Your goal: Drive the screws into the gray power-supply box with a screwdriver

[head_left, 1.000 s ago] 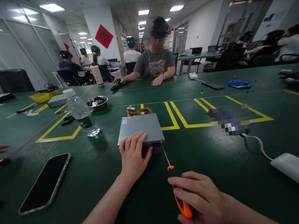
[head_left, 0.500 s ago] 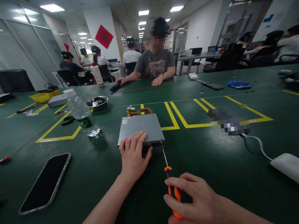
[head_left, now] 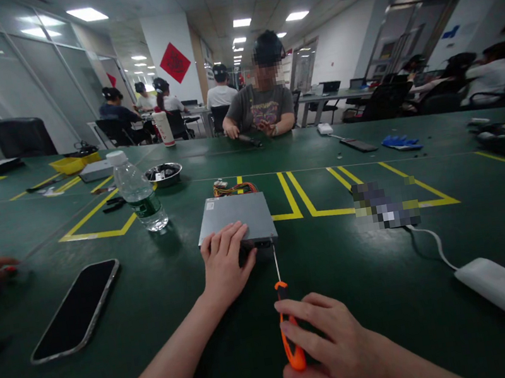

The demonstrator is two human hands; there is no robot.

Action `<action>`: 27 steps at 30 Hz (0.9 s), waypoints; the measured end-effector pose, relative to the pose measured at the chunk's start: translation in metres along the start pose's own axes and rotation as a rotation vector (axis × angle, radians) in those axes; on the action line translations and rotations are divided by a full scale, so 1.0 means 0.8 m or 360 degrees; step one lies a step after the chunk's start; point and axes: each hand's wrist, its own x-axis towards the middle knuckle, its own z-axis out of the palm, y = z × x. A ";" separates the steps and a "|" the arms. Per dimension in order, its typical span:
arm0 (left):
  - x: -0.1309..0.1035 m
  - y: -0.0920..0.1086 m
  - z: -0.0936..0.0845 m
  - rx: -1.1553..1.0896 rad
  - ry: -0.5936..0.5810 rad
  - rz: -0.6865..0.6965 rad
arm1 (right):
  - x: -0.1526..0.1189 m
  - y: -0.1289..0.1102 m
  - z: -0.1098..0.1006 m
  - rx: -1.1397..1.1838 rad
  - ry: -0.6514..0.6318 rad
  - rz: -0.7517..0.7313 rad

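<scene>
A green worktop [head_left: 239, 344] marked with yellow tape carries everything here. Lying flat on it, straight ahead, is a grey metal power supply unit [head_left: 245, 206], boxy and plain on top. Its broad side runs left to right, and its near face carries a dark socket, partly hidden by the left hand [head_left: 223, 264]. That hand is the nearer of the two to the unit: its fingers are bent over the near edge onto the top, with the thumb by the near face, gripping the unit.

The right hand [head_left: 327, 340] is lower and to the right, apart from the unit, its fingers closed loosely round the handle of an orange-and-black screwdriver [head_left: 294, 345]. The screwdriver's long axis points almost straight away from the person. Its thin bright shaft runs ahead of the right fingers to the right end of the unit's near face, well to the right of the left thumb. The tip seems to meet the face there, though whether it sits in a screw is too small to tell.

Thin red, yellow and black wires [head_left: 245, 187] lie bunched behind the unit, and a small pale label [head_left: 210, 205] is on its top, near the far left corner.
</scene>
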 end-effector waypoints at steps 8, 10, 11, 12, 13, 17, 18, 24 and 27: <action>0.000 0.000 0.000 0.0023 0.0001 0.0009 | -0.001 -0.004 0.002 0.0071 -0.0058 0.0144; 0.001 0.000 -0.001 0.0029 0.0004 0.0012 | 0.003 -0.005 -0.001 0.0049 -0.0133 0.0094; 0.001 0.000 -0.001 0.0031 0.0003 0.0013 | 0.004 -0.005 -0.001 0.0038 -0.0149 0.0077; 0.001 0.000 -0.001 0.0032 0.0003 0.0013 | 0.004 -0.005 -0.001 0.0034 -0.0142 0.0066; 0.001 0.000 -0.002 0.0032 0.0002 0.0012 | 0.004 -0.005 0.001 0.0041 -0.0118 0.0070; 0.000 0.000 -0.001 0.0029 -0.0001 0.0009 | -0.002 -0.003 0.011 0.0110 -0.0022 0.0150; 0.000 0.000 -0.001 0.0028 -0.0002 0.0010 | -0.004 -0.004 0.012 0.0119 -0.0022 0.0179; 0.000 0.000 0.000 0.0013 -0.0017 0.0005 | 0.000 -0.005 0.003 0.0130 -0.0184 0.0174; -0.001 0.000 0.000 0.0013 -0.0015 0.0004 | 0.004 -0.005 0.001 0.0066 -0.0184 0.0093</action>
